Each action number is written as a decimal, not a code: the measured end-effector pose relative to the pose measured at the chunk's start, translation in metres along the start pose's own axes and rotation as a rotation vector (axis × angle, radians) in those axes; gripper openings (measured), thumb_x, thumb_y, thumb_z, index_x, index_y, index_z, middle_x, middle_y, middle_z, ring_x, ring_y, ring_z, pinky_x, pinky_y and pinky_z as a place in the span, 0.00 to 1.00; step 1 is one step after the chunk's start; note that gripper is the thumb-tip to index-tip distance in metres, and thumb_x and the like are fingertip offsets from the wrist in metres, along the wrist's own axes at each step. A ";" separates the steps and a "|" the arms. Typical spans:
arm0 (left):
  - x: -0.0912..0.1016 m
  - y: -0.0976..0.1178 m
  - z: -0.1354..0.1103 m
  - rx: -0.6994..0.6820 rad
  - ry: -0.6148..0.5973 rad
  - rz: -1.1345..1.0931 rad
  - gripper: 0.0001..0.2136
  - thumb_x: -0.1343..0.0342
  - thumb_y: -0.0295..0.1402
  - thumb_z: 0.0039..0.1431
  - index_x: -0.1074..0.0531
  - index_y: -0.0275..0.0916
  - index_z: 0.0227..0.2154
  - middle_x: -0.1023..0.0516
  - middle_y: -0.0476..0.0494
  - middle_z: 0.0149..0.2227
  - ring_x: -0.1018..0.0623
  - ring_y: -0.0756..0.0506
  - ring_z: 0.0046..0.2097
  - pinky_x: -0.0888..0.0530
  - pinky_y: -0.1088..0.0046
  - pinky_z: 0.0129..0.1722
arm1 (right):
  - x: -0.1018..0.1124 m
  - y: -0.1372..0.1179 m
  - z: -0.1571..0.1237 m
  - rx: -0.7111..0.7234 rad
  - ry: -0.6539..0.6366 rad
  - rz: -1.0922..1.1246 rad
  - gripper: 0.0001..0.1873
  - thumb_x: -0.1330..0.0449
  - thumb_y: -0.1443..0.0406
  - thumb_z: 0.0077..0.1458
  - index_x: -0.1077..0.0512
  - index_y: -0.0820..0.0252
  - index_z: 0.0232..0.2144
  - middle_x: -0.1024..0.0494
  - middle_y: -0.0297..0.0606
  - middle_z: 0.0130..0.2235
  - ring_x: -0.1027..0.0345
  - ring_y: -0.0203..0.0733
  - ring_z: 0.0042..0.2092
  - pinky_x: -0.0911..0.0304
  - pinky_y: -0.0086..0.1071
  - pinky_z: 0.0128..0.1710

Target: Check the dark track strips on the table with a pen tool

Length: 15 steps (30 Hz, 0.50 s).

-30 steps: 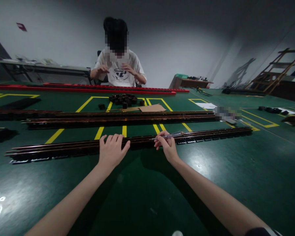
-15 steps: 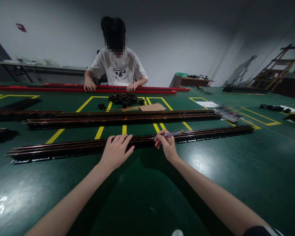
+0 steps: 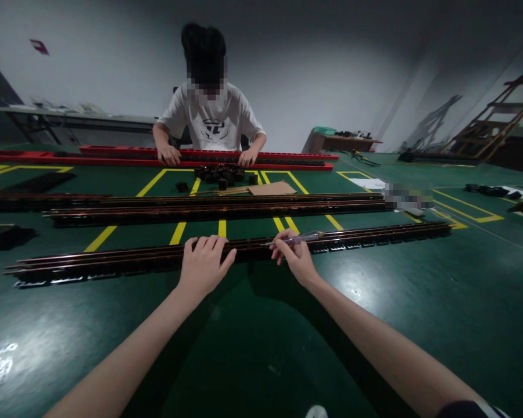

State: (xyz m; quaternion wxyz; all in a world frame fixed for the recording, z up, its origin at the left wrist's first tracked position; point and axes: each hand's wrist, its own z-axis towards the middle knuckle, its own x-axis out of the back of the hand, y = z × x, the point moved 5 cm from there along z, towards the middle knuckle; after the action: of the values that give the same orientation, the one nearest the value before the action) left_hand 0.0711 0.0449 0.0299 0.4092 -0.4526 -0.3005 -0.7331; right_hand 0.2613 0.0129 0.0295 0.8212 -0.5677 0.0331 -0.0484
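A long dark strip with copper-coloured rods along it (image 3: 113, 265) lies across the green table in front of me. My left hand (image 3: 204, 264) rests over its middle, fingers bent across the top and thumb at the near side; the fingertips are partly hidden. In my right hand (image 3: 294, 255) is a slim screwdriver (image 3: 305, 237) with a clear handle, pinched between thumb and fingers. Its shaft points left, toward the strip, and the handle end points right. Whether the tip touches the strip I cannot tell.
Beyond lies a second dark strip bundle (image 3: 157, 213). Behind it are brown cardboard (image 3: 272, 188) and a pile of small dark parts (image 3: 220, 174). Across the table, a co-worker (image 3: 211, 116) has both hands on long red rails (image 3: 296, 164). Yellow tape (image 3: 100, 239) marks the green table (image 3: 261, 360).
My left hand and the strip's left end have shifted slightly left. My right hand stays near the same spot with the screwdriver. The co-worker's hands have moved a little right along the red rails.
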 end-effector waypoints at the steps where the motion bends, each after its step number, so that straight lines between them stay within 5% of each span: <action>1: 0.000 -0.001 0.000 0.019 -0.005 -0.005 0.26 0.67 0.46 0.62 0.29 0.35 0.42 0.24 0.35 0.43 0.28 0.37 0.46 0.39 0.52 0.50 | -0.001 0.000 0.000 0.002 -0.018 -0.003 0.08 0.42 0.60 0.52 0.34 0.59 0.28 0.27 0.31 0.26 0.33 0.31 0.23 0.40 0.22 0.17; 9: 0.004 -0.006 0.001 0.111 0.028 -0.014 0.24 0.67 0.45 0.63 0.29 0.36 0.38 0.24 0.37 0.39 0.27 0.38 0.43 0.39 0.52 0.49 | -0.004 0.003 0.000 0.018 -0.122 -0.043 0.07 0.42 0.61 0.53 0.33 0.59 0.31 0.26 0.32 0.30 0.32 0.30 0.25 0.37 0.22 0.18; 15: 0.006 -0.005 -0.001 0.121 0.062 0.032 0.23 0.66 0.43 0.63 0.29 0.35 0.36 0.23 0.36 0.37 0.27 0.38 0.41 0.38 0.53 0.48 | -0.004 0.005 0.001 -0.003 -0.075 -0.011 0.07 0.42 0.62 0.53 0.33 0.60 0.30 0.25 0.33 0.29 0.32 0.30 0.23 0.38 0.22 0.18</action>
State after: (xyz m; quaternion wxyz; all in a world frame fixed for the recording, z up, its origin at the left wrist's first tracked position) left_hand 0.0649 0.0447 0.0349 0.4568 -0.4089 -0.3241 -0.7205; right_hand 0.2581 0.0162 0.0249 0.8208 -0.5704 -0.0009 -0.0317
